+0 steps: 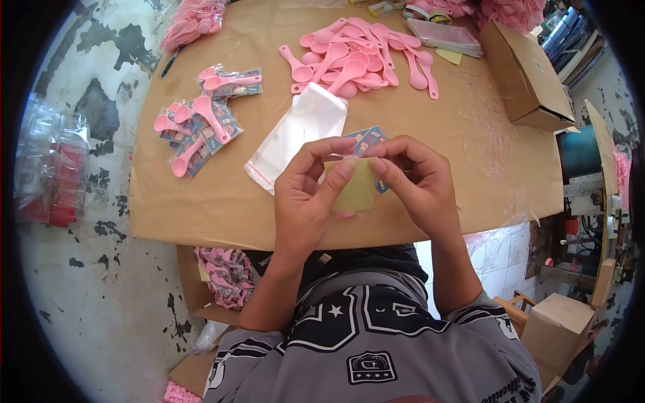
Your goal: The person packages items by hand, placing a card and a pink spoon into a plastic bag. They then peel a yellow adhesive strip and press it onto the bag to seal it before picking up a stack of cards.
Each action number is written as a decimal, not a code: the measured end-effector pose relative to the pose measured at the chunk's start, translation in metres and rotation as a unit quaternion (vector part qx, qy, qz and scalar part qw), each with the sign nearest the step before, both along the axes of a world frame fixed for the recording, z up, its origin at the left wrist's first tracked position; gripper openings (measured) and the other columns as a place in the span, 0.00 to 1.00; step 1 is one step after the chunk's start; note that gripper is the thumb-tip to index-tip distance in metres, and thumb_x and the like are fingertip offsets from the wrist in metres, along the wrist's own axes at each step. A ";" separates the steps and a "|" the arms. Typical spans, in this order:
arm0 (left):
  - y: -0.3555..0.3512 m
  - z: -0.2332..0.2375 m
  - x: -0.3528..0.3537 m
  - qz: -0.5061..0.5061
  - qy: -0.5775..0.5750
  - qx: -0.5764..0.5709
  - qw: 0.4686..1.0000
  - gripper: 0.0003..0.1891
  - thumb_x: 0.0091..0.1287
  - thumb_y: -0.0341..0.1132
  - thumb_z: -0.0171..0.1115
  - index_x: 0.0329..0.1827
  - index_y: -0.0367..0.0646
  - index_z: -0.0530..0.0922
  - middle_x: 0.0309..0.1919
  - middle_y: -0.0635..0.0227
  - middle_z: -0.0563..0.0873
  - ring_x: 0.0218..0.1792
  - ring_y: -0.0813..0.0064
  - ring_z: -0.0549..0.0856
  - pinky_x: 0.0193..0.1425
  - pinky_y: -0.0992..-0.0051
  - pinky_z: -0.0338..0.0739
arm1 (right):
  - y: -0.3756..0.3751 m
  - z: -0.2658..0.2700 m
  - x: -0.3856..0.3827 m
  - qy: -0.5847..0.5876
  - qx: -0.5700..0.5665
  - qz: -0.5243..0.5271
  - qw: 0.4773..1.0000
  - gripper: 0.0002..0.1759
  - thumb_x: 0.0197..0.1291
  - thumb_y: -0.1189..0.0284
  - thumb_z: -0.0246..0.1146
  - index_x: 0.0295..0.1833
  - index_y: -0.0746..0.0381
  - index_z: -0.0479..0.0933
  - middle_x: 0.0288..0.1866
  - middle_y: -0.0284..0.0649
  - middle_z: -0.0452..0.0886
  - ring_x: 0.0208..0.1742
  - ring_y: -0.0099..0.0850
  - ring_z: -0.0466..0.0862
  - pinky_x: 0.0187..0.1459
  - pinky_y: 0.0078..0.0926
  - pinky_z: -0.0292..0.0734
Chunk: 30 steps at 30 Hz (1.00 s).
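Note:
A small yellow-green square sheet is held up over the near part of the table, pinched at its top edge by both hands. My left hand grips its upper left corner between thumb and fingers. At the upper right corner, my right hand does the same, thumb in front. Just behind the fingers lie blue printed cards, partly covered by the hands. A stack of white and clear plastic bags lies slanted beside my left hand. Farther back sits a heap of pink spoons.
On the left lie bagged pink spoons with blue cards. A cardboard box and a clear plastic case stand at the back right. A pink-filled bag sits at the far left corner. The brown-covered table ends near my waist.

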<state>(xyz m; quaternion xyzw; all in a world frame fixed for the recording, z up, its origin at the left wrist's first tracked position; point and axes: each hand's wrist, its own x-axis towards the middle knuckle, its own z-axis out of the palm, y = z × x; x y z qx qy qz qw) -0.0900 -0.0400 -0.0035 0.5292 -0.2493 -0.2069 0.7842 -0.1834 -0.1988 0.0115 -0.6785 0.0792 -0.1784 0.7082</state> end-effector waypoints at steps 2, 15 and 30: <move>0.004 0.011 -0.002 -0.009 0.038 0.012 0.999 0.18 0.79 0.30 0.65 0.67 0.32 0.78 0.53 0.59 0.89 0.47 0.76 0.90 0.41 0.77 0.92 | -0.001 0.000 0.003 -0.006 0.032 0.002 0.999 0.09 0.75 0.74 0.67 0.55 0.67 0.84 0.43 0.31 0.87 0.43 0.15 0.83 0.44 0.15 0.76; 0.020 -0.006 0.005 -0.015 -0.051 -0.019 0.998 0.06 0.78 0.23 0.63 0.52 0.32 0.84 0.42 0.67 0.91 0.42 0.87 0.85 0.45 0.84 0.77 | -0.016 -0.002 -0.005 -0.028 0.093 0.048 0.994 0.05 0.74 0.77 0.63 0.45 0.64 0.85 0.40 0.27 0.83 0.32 0.11 0.73 0.32 0.13 0.64; 0.031 0.010 0.004 -0.040 0.016 -0.028 0.999 0.27 0.73 0.20 0.69 0.74 0.35 0.73 0.50 0.54 0.93 0.50 0.78 0.90 0.49 0.82 0.84 | 0.002 0.004 0.004 -0.047 0.047 0.025 0.997 0.16 0.66 0.82 0.74 0.52 0.64 0.74 0.43 0.29 0.80 0.36 0.11 0.74 0.35 0.10 0.66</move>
